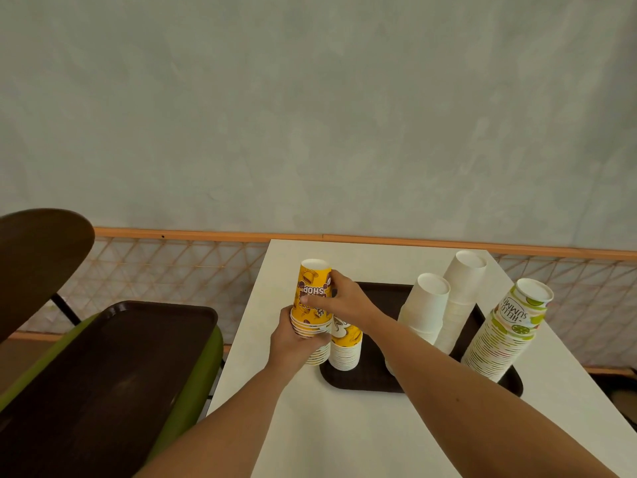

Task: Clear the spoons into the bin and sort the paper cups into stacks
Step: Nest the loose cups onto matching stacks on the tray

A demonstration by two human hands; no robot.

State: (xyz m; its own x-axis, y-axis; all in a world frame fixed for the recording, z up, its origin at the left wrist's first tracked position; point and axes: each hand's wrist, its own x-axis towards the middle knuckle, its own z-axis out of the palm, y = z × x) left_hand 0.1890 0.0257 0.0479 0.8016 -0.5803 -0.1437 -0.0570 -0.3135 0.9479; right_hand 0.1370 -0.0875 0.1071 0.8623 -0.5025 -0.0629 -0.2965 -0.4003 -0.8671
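A stack of yellow printed paper cups [312, 291] stands upside down at the left edge of the dark brown tray [372, 377] on the white table [344, 429]. My left hand [296, 339] is wrapped around the stack's lower rims. My right hand [341, 300] grips the top yellow cup from the right. A second, shorter yellow stack [346, 346] stands just behind them on the tray. Two plain white cup stacks [425, 307] [460, 294] and a lime-printed "Hello Summer" stack [510, 326] stand on the tray's right half. No spoons are in view.
An empty dark brown tray [113, 367] rests on a green seat [203, 367] to the left of the table. A dark round chair back [38, 257] rises at far left. A wall with an orange rail [206, 234] runs behind the table.
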